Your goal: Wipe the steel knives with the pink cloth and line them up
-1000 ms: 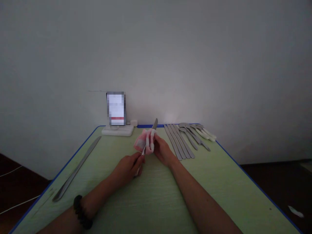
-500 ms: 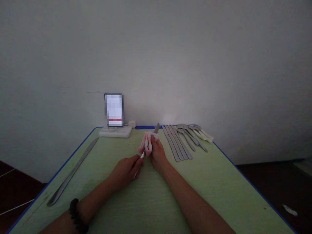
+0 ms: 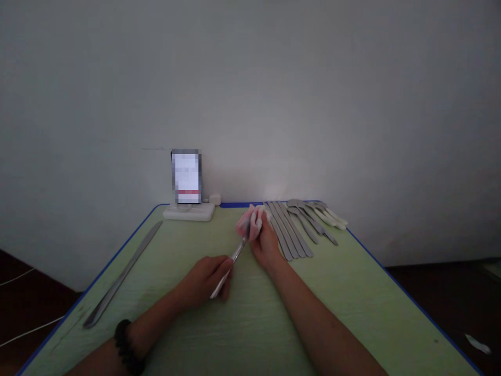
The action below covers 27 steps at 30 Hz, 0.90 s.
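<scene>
My left hand (image 3: 213,278) is closed around the handle of a metal table knife (image 3: 237,251), which points up and away over the middle of the table. A pink and white cloth (image 3: 252,222) is bunched in my right hand (image 3: 266,242) and wraps the knife's far end, so the blade is hidden. To the right of the cloth, several table knives (image 3: 293,235) lie side by side. Another table knife (image 3: 125,271) lies alone near the left edge.
The green table (image 3: 235,334) has a blue edge and stands against a wall. A phone (image 3: 189,177) with a blurred screen rests on a white stand (image 3: 189,211), beside a white plug (image 3: 215,199). Spoons (image 3: 303,219) and white-handled cutlery (image 3: 331,216) lie at the back right.
My right hand and the cloth have slid toward the blade's tip, covering it. More of the handle shows between my hands. The view has shifted slightly.
</scene>
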{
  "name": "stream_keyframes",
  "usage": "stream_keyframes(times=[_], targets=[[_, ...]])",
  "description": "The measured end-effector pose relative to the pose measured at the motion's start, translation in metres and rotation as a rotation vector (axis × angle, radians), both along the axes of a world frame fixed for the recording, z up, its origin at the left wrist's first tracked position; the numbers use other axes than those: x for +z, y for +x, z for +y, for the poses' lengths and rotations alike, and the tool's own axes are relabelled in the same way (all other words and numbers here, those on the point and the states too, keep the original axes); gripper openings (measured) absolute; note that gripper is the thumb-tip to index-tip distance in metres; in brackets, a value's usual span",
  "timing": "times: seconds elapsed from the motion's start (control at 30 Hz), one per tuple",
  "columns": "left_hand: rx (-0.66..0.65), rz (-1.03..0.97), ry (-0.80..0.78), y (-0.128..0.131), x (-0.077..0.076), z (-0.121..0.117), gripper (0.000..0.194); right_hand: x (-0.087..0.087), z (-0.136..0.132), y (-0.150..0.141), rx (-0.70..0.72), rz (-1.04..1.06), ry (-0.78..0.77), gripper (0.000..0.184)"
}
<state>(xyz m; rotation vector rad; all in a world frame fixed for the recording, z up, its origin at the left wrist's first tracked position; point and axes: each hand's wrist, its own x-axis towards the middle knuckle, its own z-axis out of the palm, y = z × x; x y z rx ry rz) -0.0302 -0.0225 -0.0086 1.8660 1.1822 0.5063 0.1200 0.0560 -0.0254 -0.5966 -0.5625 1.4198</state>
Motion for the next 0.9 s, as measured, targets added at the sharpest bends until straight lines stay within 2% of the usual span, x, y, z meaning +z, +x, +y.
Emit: stream_keyframes(times=[0.17,0.27,0.37,0.5,0.63,0.77,0.9], targets=[[0.172,-0.155,0.008,0.001,-0.001,0.004,0.040,0.006,-0.013,-0.006,0.195,-0.170,0.002,0.032],[0.241,-0.213,-0.049,-0.002,-0.002,0.008,0.042,0.007,-0.015,-0.007,0.226,-0.173,-0.018,0.033],[0.235,-0.184,-0.059,-0.004,-0.001,0.012,0.042,0.007,-0.012,-0.005,0.170,-0.081,-0.042,0.033],[0.185,-0.061,0.070,-0.002,0.002,0.011,0.042,0.007,-0.004,0.000,0.051,0.092,-0.027,0.028],[0.161,-0.005,0.106,-0.001,0.005,0.008,0.040,0.007,0.000,0.005,0.031,0.194,0.003,0.022],[0.146,-0.020,0.122,-0.005,0.004,0.010,0.041,0.007,-0.001,0.003,0.060,0.121,-0.014,0.026],[0.205,-0.093,0.060,-0.007,0.001,0.013,0.043,0.005,-0.007,-0.002,0.139,-0.060,-0.028,0.034]])
